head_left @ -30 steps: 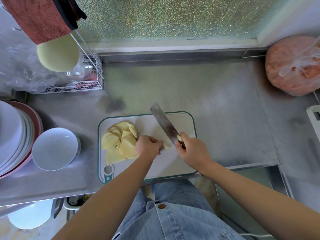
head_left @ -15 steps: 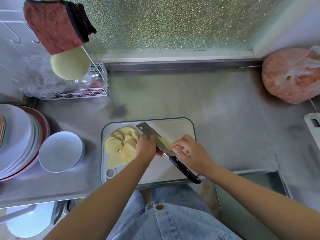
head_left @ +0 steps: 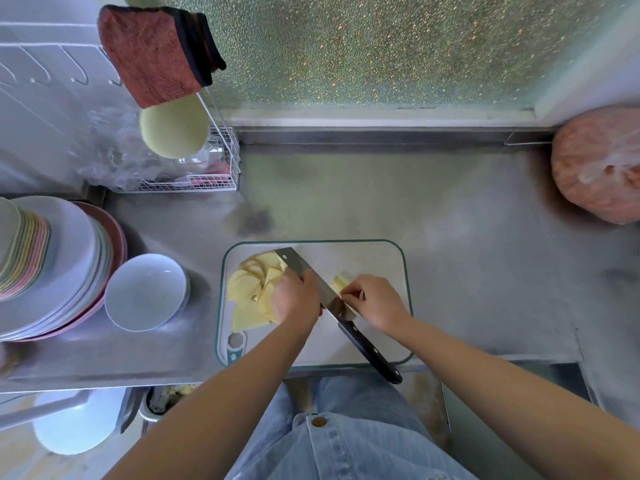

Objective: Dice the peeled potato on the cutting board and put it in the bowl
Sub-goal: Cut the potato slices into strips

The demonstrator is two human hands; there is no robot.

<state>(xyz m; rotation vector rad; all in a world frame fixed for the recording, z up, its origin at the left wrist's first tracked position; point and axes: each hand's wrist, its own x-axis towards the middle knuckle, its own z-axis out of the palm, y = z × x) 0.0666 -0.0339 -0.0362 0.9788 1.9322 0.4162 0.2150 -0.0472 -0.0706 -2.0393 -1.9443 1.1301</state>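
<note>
The white bowl [head_left: 145, 292] stands on the desk [head_left: 450, 220] just left of the cutting board [head_left: 367, 263], with nothing in it. On the board's left half lies a fanned heap of potato slices [head_left: 246, 289], so the potato is sliced but not yet diced.

The left hand [head_left: 296, 299] rests at the right edge of that heap, its fingers curled over the blade of the knife [head_left: 369, 355]. The knife crosses the middle of the board on a slant, and its black handle juts free past the near edge. Right of the blade, the right hand [head_left: 377, 303] pinches a small potato piece [head_left: 339, 282] that sits against the steel, apparently picking it off.

The next move likely calls for taking the handle again, stacking the slices, and cutting them into strips and then crosswise.

No brand or writing can be read. The mark on the board's corner tab is too small to make out.
</note>
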